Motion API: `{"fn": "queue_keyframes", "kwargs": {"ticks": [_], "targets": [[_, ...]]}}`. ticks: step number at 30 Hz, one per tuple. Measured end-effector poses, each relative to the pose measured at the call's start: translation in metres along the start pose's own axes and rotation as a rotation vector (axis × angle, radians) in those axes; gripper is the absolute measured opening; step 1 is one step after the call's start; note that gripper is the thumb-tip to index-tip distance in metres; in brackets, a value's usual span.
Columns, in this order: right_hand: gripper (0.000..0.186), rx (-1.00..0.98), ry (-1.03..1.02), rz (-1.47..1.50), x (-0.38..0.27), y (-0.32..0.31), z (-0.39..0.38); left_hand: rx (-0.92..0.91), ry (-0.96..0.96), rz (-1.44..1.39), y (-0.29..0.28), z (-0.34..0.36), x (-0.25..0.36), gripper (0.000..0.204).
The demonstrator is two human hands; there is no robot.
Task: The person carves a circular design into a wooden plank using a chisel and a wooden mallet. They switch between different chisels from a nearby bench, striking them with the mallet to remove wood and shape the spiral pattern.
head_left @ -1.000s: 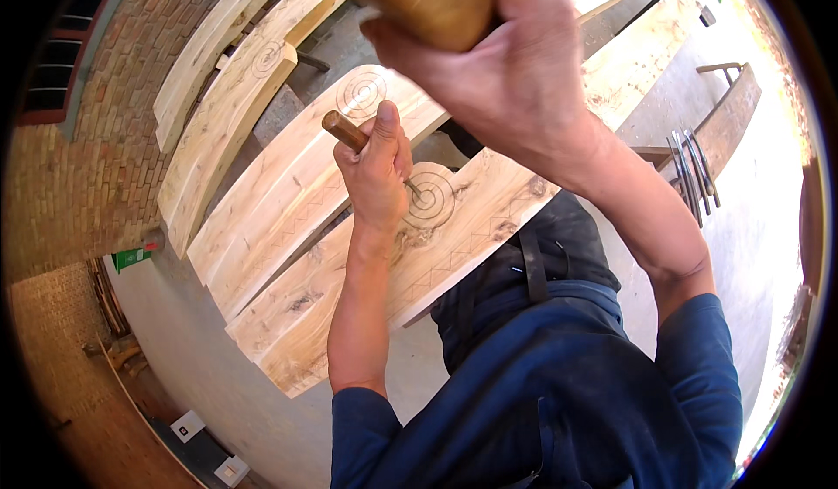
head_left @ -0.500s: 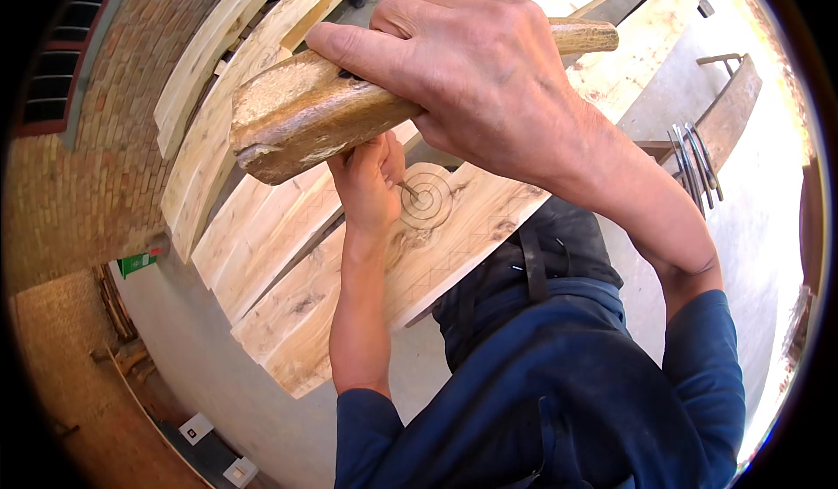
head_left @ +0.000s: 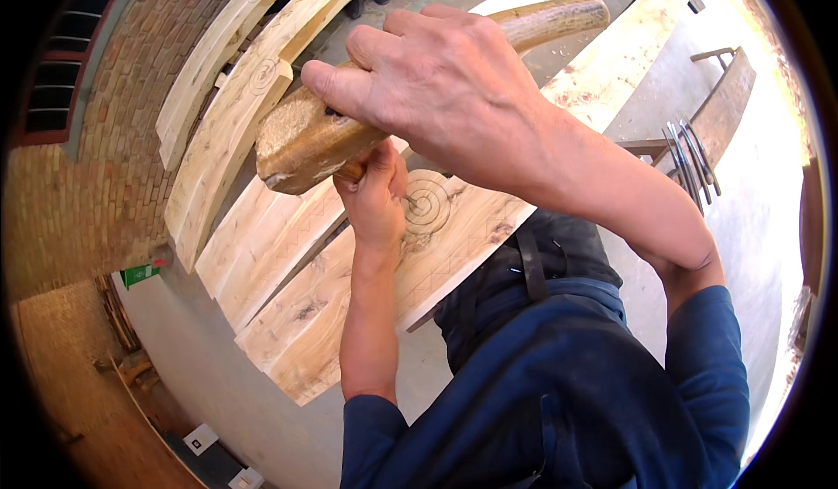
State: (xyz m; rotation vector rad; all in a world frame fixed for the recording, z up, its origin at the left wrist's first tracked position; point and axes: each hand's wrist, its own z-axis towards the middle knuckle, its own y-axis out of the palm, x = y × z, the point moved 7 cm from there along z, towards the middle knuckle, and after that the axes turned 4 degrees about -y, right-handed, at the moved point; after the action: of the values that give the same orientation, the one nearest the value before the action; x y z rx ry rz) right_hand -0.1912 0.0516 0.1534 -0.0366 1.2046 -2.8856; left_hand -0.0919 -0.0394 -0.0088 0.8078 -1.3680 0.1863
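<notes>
Two hands: R grip [head_left: 454,96] on mallet [head_left: 305,144], above L [head_left: 375,196].

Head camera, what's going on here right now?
A person is carving wood. The right hand grips a wooden mallet, its head right above the left hand. The left hand is wrapped around a tool handle, mostly hidden behind the mallet, held against a pale plank beside a spiral pattern cut into it. More curved planks lie alongside, and several metal tools rest on a stand to the right.
</notes>
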Motion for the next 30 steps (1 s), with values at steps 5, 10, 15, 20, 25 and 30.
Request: {"fn": "queue_keyframes", "kwargs": {"ticks": [5,10,15,20,25,30], "targets": [[0.026,0.056,0.05,0.102,-0.004,-0.001,-0.007,-0.18,-0.059,-0.051,-0.005,-0.005,-0.005,0.017],[0.037,0.247,0.215,0.364,0.006,-0.023,0.007,0.164,0.014,-0.134,-0.021,-0.007,-0.001,0.027],[0.034,0.266,0.131,0.298,0.001,-0.022,0.005,0.269,0.039,-0.092,-0.014,-0.015,0.0,0.04],[0.02,0.067,0.001,0.139,-0.005,0.007,-0.004,-0.105,0.02,0.06,-0.012,-0.016,-0.001,0.044],[0.025,0.081,0.075,0.189,-0.003,-0.001,-0.006,-0.113,-0.008,-0.02,-0.013,-0.01,-0.003,0.048],[0.034,0.341,0.291,0.521,0.005,-0.027,0.006,0.208,0.059,-0.127,-0.016,-0.015,-0.002,0.022]]}}
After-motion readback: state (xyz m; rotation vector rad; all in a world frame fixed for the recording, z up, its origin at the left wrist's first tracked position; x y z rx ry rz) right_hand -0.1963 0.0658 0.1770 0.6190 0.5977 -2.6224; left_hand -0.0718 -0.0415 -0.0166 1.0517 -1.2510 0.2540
